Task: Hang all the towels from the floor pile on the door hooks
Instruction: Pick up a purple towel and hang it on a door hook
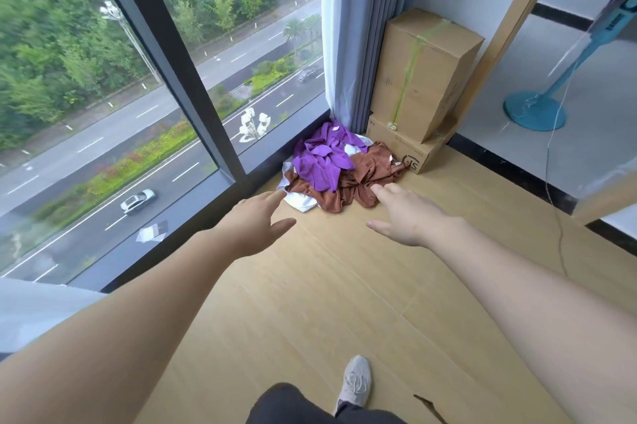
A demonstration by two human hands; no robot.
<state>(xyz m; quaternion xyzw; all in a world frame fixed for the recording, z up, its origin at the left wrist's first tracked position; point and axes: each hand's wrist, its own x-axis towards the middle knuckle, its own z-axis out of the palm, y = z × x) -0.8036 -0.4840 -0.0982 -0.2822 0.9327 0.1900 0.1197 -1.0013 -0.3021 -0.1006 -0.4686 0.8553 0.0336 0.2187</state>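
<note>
We judge the task unstarted: the crumpled pile of purple, rust-brown and white cloth towels (331,165) lies in the far corner of the pale wooden floor (310,303), no hooks in view. It points nowhere; its longer spread runs from dark window frame (193,85) to brown cardboard boxes (420,78). Our left hand (256,216) and right hand (403,213) reach near it, fingers straight, empty.
</note>
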